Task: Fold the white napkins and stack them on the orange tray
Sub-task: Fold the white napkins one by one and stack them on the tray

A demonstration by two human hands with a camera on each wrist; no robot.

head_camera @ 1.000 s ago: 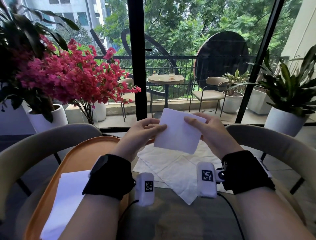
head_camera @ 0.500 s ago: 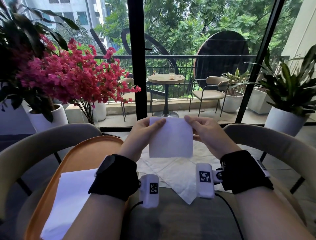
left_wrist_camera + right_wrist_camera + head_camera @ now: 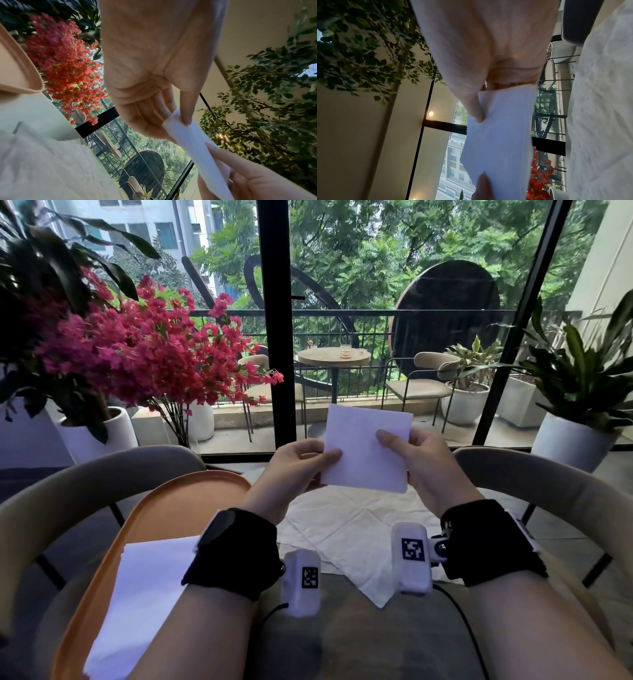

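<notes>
Both hands hold a folded white napkin (image 3: 366, 450) in the air above the table. My left hand (image 3: 305, 463) pinches its left edge (image 3: 180, 121) between thumb and fingers. My right hand (image 3: 411, 453) pinches the right side, thumb on the front face (image 3: 498, 128). To the left lies the orange tray (image 3: 185, 501) with a stack of folded white napkins (image 3: 144, 594) on its near part. Unfolded white napkins (image 3: 346, 532) lie spread on the table under my hands.
Two curved beige chair backs (image 3: 85, 491) (image 3: 548, 484) stand at the table's far side. Pink flowers (image 3: 137, 354) in a white pot rise at the left, a green plant (image 3: 582, 378) at the right. A glass wall with a black post (image 3: 274, 320) is behind.
The napkin has been turned from a tilted diamond to nearly square and raised slightly. Both hands shifted their pinch along its sides.
</notes>
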